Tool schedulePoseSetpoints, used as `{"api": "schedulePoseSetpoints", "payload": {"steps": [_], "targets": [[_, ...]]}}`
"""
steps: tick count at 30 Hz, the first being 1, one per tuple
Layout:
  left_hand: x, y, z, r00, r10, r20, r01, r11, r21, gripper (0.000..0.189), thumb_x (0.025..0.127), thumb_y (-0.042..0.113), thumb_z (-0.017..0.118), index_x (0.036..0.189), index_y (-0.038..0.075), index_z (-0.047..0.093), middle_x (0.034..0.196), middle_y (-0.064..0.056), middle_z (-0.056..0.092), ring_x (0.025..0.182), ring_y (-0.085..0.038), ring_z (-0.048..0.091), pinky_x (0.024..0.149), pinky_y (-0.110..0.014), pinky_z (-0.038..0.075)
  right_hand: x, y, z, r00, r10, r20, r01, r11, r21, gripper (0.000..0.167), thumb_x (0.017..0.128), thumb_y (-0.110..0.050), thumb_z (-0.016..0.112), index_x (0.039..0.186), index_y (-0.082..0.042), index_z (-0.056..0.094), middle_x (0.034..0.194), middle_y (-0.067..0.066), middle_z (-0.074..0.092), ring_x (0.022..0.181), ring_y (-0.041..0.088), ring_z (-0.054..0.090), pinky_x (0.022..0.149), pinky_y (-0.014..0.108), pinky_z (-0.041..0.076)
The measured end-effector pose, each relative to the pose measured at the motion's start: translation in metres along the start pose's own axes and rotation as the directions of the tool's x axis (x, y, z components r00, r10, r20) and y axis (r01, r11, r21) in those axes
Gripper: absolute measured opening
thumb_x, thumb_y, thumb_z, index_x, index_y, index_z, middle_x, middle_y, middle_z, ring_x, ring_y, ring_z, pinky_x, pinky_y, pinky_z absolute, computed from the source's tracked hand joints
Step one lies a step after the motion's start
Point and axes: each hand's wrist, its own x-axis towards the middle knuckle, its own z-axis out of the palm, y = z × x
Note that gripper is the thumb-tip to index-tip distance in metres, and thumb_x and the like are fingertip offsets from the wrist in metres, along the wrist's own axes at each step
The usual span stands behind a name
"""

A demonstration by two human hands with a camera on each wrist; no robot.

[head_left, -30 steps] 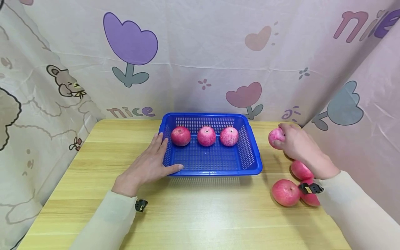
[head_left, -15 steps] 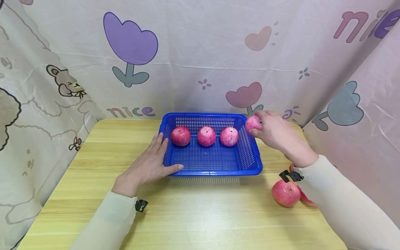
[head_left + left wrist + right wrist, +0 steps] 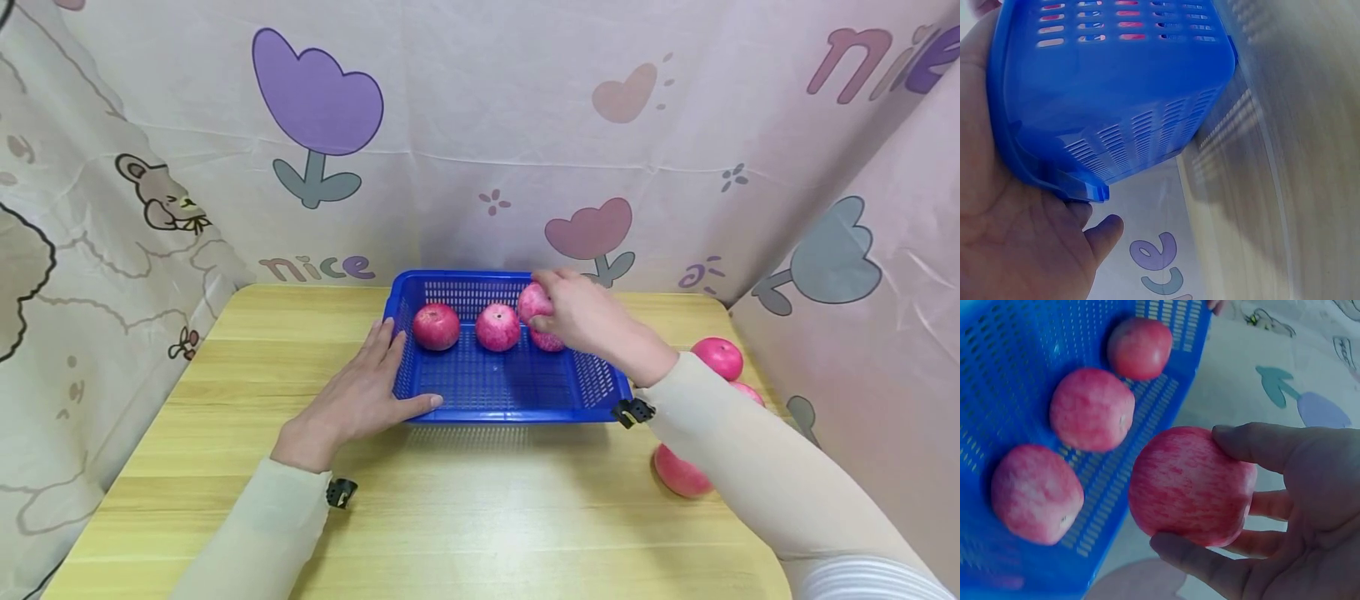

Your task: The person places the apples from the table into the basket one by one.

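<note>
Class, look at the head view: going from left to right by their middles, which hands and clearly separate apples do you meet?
Left hand → leftmost apple in the blue basket → middle apple → right hand → rearmost apple on the table.

— Support surface?
— One pale yellow wood-grain bench [image 3: 495, 525], flat-topped.
— Behind it?
— One white printed cloth backdrop [image 3: 465, 100], creased; motifs: outlined purple tulip [image 3: 318, 100], dusty-pink tulip [image 3: 588, 229], peach heart [image 3: 626, 93], multicoloured "nice" lettering [image 3: 327, 267].
— Left side?
— Brown cartoon bear [image 3: 161, 196], black-outlined, yellow bow [image 3: 197, 224], on white cloth [image 3: 135, 350].
— Right?
— Blue-grey tulip [image 3: 835, 257].
</note>
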Motion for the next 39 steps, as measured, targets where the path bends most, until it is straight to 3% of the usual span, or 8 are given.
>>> {"api": "schedulePoseSetpoints", "payload": {"steps": [6, 13, 22, 29, 39], "targets": [[0.0, -0.001, 0.001, 1.0, 0.005, -0.002, -0.005, 1.0, 0.001, 0.133, 0.08, 0.096, 0.05, 0.169, 0.004, 0.014, 0.178, -0.016, -0.007, 0.165, -0.036, -0.006, 0.127, -0.062, 0.019, 0.012, -0.018, 0.011, 0.999, -0.045, 0.026, 0.045, 0.999, 0.001, 0.063, 0.094, -0.031, 0.078, 0.148, -0.008, 0.056, 0.145, 0.018, 0.06, 0.128, 0.035, 0.062, 0.104, 0.055, 0.054], [0.001, -0.001, 0.001, 1.0, 0.009, -0.006, -0.009, 1.0, 0.001, 0.134, 0.08, 0.097, 0.048, 0.169, 0.003, 0.014, 0.178, -0.016, -0.006, 0.165, -0.036, -0.006, 0.128, -0.062, 0.02, 0.022, -0.035, 0.027, 0.989, -0.135, 0.065, 0.134, 0.991, 0.024, 0.067, 0.094, -0.029, 0.079, 0.152, -0.009, 0.054, 0.151, 0.018, 0.057, 0.137, 0.035, 0.058, 0.113, 0.055, 0.049], [0.001, -0.001, 0.001, 1.0, 0.012, -0.006, -0.012, 1.0, -0.004, 0.134, 0.08, 0.097, 0.047, 0.169, 0.003, 0.014, 0.178, -0.017, -0.006, 0.165, -0.036, -0.006, 0.127, -0.063, 0.021, 0.03, -0.05, 0.047, 0.98, -0.174, 0.092, 0.17, 0.984, 0.045, 0.066, 0.093, -0.031, 0.08, 0.152, -0.013, 0.055, 0.138, 0.02, 0.059, 0.119, 0.033, 0.065, 0.1, 0.052, 0.058], [-0.001, -0.002, 0.001, 1.0, 0.024, -0.004, -0.024, 1.0, -0.009, 0.132, 0.081, 0.096, 0.048, 0.169, 0.003, 0.015, 0.178, -0.017, -0.006, 0.165, -0.036, -0.007, 0.128, -0.062, 0.02, 0.036, -0.054, 0.055, 0.963, -0.232, 0.134, 0.234, 0.972, 0.006, 0.067, 0.093, -0.034, 0.081, 0.152, -0.014, 0.055, 0.138, 0.017, 0.062, 0.124, 0.031, 0.063, 0.102, 0.052, 0.056], [-0.001, -0.002, 0.0, 1.0, 0.018, 0.004, -0.018, 1.0, -0.012, 0.132, 0.081, 0.096, 0.049, 0.169, 0.003, 0.014, 0.178, -0.015, -0.007, 0.165, -0.035, -0.007, 0.128, -0.063, 0.019, 0.045, -0.06, 0.06, 0.927, -0.303, 0.22, 0.329, 0.94, -0.091, 0.064, 0.093, -0.035, 0.08, 0.149, -0.014, 0.057, 0.131, 0.015, 0.065, 0.117, 0.031, 0.067, 0.102, 0.048, 0.057]]}}
